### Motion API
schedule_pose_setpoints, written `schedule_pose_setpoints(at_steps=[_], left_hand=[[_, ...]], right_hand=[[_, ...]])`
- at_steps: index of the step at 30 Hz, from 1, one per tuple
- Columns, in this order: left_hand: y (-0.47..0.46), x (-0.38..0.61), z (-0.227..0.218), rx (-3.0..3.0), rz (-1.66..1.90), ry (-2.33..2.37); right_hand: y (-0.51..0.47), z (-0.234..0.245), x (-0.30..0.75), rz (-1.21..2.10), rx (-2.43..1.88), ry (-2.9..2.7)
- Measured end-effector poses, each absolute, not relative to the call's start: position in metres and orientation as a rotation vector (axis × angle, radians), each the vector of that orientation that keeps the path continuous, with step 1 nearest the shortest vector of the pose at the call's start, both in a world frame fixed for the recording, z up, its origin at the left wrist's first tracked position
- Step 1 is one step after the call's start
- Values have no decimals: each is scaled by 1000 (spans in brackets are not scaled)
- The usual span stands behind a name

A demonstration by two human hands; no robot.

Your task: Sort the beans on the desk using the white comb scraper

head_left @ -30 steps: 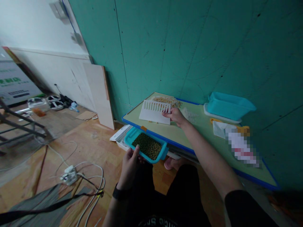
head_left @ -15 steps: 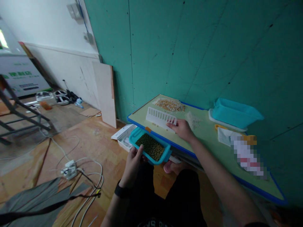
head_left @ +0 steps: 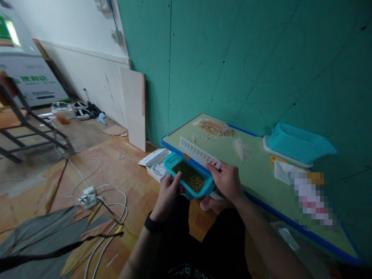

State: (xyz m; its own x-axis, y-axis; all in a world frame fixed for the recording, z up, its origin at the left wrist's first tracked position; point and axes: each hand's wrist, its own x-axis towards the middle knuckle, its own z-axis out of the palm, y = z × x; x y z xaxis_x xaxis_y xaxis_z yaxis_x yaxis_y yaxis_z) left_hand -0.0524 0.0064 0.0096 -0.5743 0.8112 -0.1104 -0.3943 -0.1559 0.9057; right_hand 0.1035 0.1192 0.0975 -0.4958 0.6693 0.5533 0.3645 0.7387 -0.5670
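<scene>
My left hand [head_left: 170,190] grips the near side of a blue plastic container [head_left: 208,185], thumb over its rim. Inside lie small round green beans [head_left: 190,179]. The container is held just below the front edge of a low table [head_left: 255,170]. My right hand [head_left: 228,180] is closed on one end of a white slotted plastic strip [head_left: 197,152], which stands tilted along the table edge beside the container's far rim. Farther back on the tabletop is a pile of yellowish beans [head_left: 215,127] mixed with white grains. A smaller heap of white grains [head_left: 241,150] lies to its right.
A larger blue bin [head_left: 302,143] rests on a white lid at the table's back right, near a pixelated packet [head_left: 314,199]. An open white box [head_left: 158,164] is on the floor. Cables and a power strip [head_left: 88,197] lie left; a green wall [head_left: 209,58] rises behind.
My right hand has drawn the slotted strip toward me, from the tabletop to the table edge by the container. The camera view has shifted slightly. My left hand keeps its hold.
</scene>
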Motion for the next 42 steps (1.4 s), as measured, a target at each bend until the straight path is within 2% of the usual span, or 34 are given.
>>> schedule_pose_setpoints(at_steps=[3,8,12,24,42], left_hand=[[6,-53,11,526,1841,1286],[5,-56,7,500,1853,1259],[4,-58,-2,464,1868,1256],[-2,-55,-2,502,1877,1212],[-4,-50,10,450,1879,1227]], right_hand=[[163,104,101,593,-789,-2018],[261,115,98,492,-1016,-1892],[298,108,100,494,-1143,-1843],[303,98,96,399,-1160,-1967],[293,94,83,897,-947,-1946]])
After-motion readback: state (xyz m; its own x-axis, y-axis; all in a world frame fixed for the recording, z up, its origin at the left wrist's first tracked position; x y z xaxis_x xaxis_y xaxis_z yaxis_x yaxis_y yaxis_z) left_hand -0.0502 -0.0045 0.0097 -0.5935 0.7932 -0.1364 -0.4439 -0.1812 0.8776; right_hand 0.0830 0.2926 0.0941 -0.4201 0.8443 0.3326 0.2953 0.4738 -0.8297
